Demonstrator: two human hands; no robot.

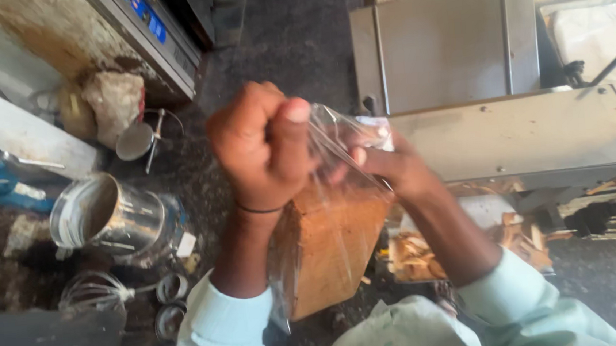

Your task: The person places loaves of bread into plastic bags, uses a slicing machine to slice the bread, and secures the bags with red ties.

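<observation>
A dark, gritty floor [289,28] runs under everything. Far right stands a steel machine [510,135], with bread scraps [413,256] heaped beneath its near edge. On the left a steel bucket [110,218] lies tipped on its side; what it holds cannot be told. In the middle, a brown loaf [325,256] sits inside a clear plastic bag [342,137]. The left hand [266,147] is fisted tight on the bag's gathered top; the right hand [388,167] pinches the plastic just beside it.
</observation>
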